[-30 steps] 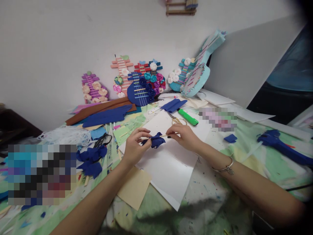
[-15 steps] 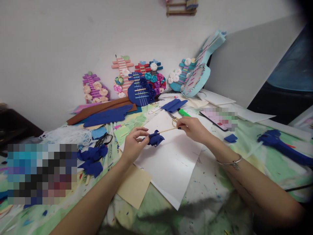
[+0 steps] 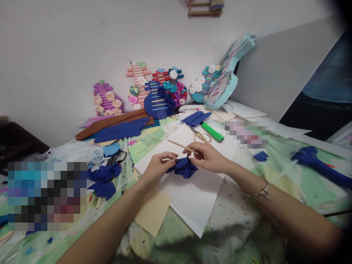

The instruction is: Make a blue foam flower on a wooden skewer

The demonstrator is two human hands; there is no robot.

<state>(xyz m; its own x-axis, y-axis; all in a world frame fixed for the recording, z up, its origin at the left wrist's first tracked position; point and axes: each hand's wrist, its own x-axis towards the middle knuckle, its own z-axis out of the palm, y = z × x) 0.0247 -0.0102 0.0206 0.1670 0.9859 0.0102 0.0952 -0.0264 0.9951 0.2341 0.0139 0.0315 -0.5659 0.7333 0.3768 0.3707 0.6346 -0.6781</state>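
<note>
At the frame's centre, left hand (image 3: 162, 165) and right hand (image 3: 206, 157) pinch blue crepe paper (image 3: 183, 168), the right also gripping a thin stick (image 3: 178, 144).

Craft workspace — paper scraps (image 3: 103, 179); scissors (image 3: 202, 136); decorated instrument shapes (image 3: 158, 101).

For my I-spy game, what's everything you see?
Ruffled flower shape: one, dark blue, middle
Thin wooden-looking stick: one, tan, above flower
Metal scissors: one pair, gold-handled, middle
Long plastic-looking tool: one, green, beside scissors
Paper-like sheets: several, white, tan, brown, blue, spread around
Tangled string: one heap, white, left
Cut pieces: several, blue, both sides
Flowery guitar-shaped boards: about six, mixed, against wall
Large guitar shape: one, light blue, back right
Wooden rack: one, brown, wall
Patterned cloth: one, green-and-white, underneath
Blurred patches: two, mixed, both sides
Bracelet: one, silver, right wrist
Left hand: one, bare, on flower
Right hand: one, bare, holding stick
</note>
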